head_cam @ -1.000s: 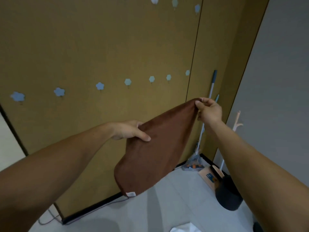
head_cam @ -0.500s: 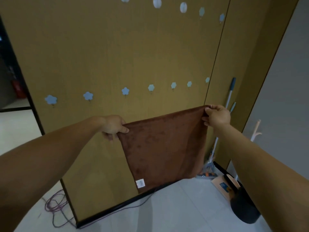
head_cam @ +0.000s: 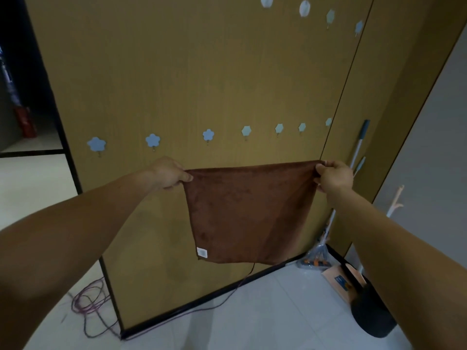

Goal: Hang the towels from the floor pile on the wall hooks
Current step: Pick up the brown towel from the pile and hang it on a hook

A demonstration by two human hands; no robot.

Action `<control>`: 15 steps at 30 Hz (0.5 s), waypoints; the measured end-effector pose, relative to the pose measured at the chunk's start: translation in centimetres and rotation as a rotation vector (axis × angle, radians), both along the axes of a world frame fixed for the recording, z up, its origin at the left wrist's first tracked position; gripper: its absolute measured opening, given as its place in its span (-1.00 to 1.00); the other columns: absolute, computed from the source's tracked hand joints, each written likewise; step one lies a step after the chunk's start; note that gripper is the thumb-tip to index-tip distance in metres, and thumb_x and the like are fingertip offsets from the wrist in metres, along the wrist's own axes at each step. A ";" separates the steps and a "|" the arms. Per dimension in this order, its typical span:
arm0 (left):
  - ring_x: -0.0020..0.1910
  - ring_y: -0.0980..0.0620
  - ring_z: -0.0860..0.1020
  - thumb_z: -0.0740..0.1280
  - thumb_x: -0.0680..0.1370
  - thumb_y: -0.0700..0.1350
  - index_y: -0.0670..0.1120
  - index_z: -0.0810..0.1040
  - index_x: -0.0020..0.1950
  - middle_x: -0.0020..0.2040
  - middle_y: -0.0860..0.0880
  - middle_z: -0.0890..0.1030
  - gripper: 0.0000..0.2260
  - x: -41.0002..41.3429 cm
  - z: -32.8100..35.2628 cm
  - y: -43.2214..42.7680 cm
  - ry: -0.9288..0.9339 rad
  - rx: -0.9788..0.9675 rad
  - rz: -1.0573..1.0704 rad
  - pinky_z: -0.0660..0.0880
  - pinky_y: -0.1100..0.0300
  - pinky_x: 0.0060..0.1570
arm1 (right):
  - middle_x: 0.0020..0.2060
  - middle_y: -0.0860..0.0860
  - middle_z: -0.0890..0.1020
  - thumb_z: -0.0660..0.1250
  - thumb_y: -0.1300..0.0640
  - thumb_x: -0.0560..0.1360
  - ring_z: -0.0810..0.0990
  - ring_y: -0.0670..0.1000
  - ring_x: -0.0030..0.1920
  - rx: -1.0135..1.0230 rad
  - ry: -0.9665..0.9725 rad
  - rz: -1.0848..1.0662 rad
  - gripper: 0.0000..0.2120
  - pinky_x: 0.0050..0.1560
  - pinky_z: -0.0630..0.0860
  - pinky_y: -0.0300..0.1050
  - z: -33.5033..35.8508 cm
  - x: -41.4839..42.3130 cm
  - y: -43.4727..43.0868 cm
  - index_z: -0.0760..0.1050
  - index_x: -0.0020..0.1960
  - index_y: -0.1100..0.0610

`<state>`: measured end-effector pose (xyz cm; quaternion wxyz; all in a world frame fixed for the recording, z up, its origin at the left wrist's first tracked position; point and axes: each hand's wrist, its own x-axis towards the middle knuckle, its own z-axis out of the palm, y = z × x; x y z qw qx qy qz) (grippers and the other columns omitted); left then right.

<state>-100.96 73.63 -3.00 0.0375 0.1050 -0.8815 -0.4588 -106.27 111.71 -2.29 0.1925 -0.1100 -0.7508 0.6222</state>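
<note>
A brown towel point(head_cam: 249, 213) hangs spread flat in front of the wooden wall, a white label at its lower left corner. My left hand point(head_cam: 168, 173) pinches its top left corner and my right hand point(head_cam: 333, 174) pinches its top right corner. The top edge is stretched nearly level. Just above it runs a row of several pale blue flower and hexagon wall hooks point(head_cam: 208, 135), all bare. A higher row of hooks point(head_cam: 304, 8) sits near the top of the view. The floor pile is out of view.
A mop with a grey handle point(head_cam: 358, 147) leans in the right corner beside a dustpan point(head_cam: 341, 281) and a dark bin point(head_cam: 374, 317). A pink cable point(head_cam: 88, 299) lies coiled on the tiled floor at the left. A dark doorway point(head_cam: 22, 84) opens at the far left.
My hands have pulled apart and levelled out, so the towel went from slanted and bunched to spread flat. The view has swung left and closer to the wall.
</note>
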 end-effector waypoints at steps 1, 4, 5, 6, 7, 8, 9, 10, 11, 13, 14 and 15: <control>-0.42 0.02 0.41 0.46 0.45 -0.21 -0.29 0.63 -0.03 -0.39 -0.08 0.48 -0.82 0.1 0.2 -0.3 -0.007 0.055 0.011 0.36 0.24 -0.46 | -0.22 -0.03 0.58 0.29 0.14 0.57 0.63 0.01 -0.21 -0.006 0.001 -0.001 -0.99 -0.19 0.58 -0.01 0.1 0.0 -0.4 0.48 -0.01 0.05; -0.49 0.06 0.35 0.40 0.45 -0.33 -0.21 0.56 -0.17 -0.40 -0.07 0.45 -0.94 0.2 0.6 -1.0 -0.058 0.246 0.072 0.29 0.32 -0.62 | -0.19 -0.03 0.58 0.28 0.15 0.58 0.64 -0.02 -0.22 -0.012 0.009 0.002 -0.91 -0.29 0.55 -0.09 0.1 0.1 -1.4 0.45 -0.10 0.01; -0.48 0.06 0.34 0.36 0.46 -0.36 -0.19 0.53 -0.22 -0.39 -0.08 0.44 -0.89 0.2 0.6 -1.2 -0.072 0.291 0.096 0.28 0.33 -0.64 | -0.18 -0.02 0.58 0.28 0.16 0.58 0.64 -0.02 -0.21 -0.011 0.008 0.003 -0.93 -0.30 0.54 -0.11 0.1 0.3 -1.7 0.46 -0.07 0.03; -0.47 0.05 0.33 0.33 0.46 -0.37 -0.18 0.50 -0.23 -0.37 -0.08 0.44 -0.87 0.1 0.6 -1.4 -0.077 0.336 0.118 0.27 0.34 -0.65 | -0.19 -0.01 0.58 0.29 0.16 0.58 0.63 -0.01 -0.21 -0.011 0.006 0.004 -0.95 -0.32 0.52 -0.12 -0.1 0.3 -2.0 0.47 -0.06 0.05; -0.46 0.05 0.32 0.31 0.47 -0.38 -0.18 0.49 -0.23 -0.36 -0.08 0.43 -0.87 0.2 0.6 -1.7 -0.076 0.382 0.138 0.27 0.34 -0.66 | -0.19 0.00 0.58 0.29 0.17 0.58 0.61 -0.01 -0.22 -0.017 0.003 0.004 -0.93 -0.33 0.49 -0.14 -0.2 0.4 -2.3 0.47 -0.08 0.05; -0.45 0.06 0.32 0.30 0.48 -0.37 -0.19 0.50 -0.21 -0.35 -0.07 0.42 -0.88 0.2 0.6 -2.0 -0.073 0.432 0.156 0.27 0.33 -0.66 | -0.20 0.01 0.57 0.29 0.17 0.57 0.60 -0.01 -0.23 -0.020 0.003 0.002 -0.89 -0.34 0.47 -0.15 -0.4 0.5 -2.6 0.46 -0.12 0.04; -0.44 0.08 0.32 0.29 0.49 -0.37 -0.20 0.51 -0.17 -0.33 -0.06 0.43 -0.90 0.2 0.6 -2.2 -0.065 0.483 0.173 0.28 0.33 -0.65 | -0.21 0.01 0.57 0.29 0.18 0.57 0.58 -0.01 -0.24 -0.016 0.002 -0.002 -0.87 -0.34 0.47 -0.15 -0.7 0.6 -2.8 0.46 -0.14 0.04; -0.43 0.09 0.32 0.30 0.50 -0.36 -0.20 0.52 -0.13 -0.31 -0.06 0.43 -0.92 0.2 0.6 -2.4 -0.055 0.530 0.185 0.29 0.34 -0.65 | -0.20 0.02 0.58 0.29 0.18 0.57 0.58 -0.01 -0.25 -0.015 0.007 -0.005 -0.89 -0.34 0.47 -0.15 -0.9 0.6 -3.0 0.47 -0.13 0.05; -0.43 0.10 0.32 0.30 0.50 -0.34 -0.19 0.53 -0.11 -0.30 -0.05 0.43 -0.92 0.2 0.7 -2.6 -0.047 0.570 0.193 0.30 0.34 -0.64 | -0.19 0.03 0.58 0.29 0.18 0.57 0.58 -0.01 -0.25 -0.015 0.008 -0.009 -0.93 -0.34 0.47 -0.14 -1.0 0.6 -3.2 0.48 -0.09 0.07; -0.42 0.10 0.33 0.30 0.52 -0.31 -0.16 0.51 -0.14 -0.29 -0.04 0.44 -0.92 0.4 0.8 -2.8 -0.035 0.631 0.206 0.32 0.30 -0.58 | -0.15 0.05 0.60 0.30 0.17 0.57 0.61 0.02 -0.20 -0.011 0.008 -0.017 -0.97 -0.30 0.49 -0.12 -1.0 0.8 -3.7 0.50 0.00 0.10; -0.40 0.10 0.36 0.29 0.52 -0.30 -0.14 0.51 -0.16 -0.27 -0.04 0.46 -0.90 0.4 0.8 -2.8 -0.029 0.651 0.213 0.31 0.27 -0.52 | -0.12 0.06 0.61 0.30 0.16 0.56 0.62 0.04 -0.16 -0.006 0.008 -0.021 -0.92 -0.25 0.52 -0.10 -1.0 0.8 -3.9 0.51 0.05 0.12; -0.37 0.09 0.40 0.28 0.53 -0.29 -0.13 0.51 -0.16 -0.23 -0.03 0.48 -0.89 0.5 0.7 -2.9 -0.018 0.669 0.217 0.29 0.25 -0.46 | -0.09 0.06 0.62 0.31 0.15 0.56 0.63 0.05 -0.11 0.006 0.002 -0.026 -0.88 -0.17 0.55 -0.07 -1.0 0.8 -4.0 0.51 0.09 0.13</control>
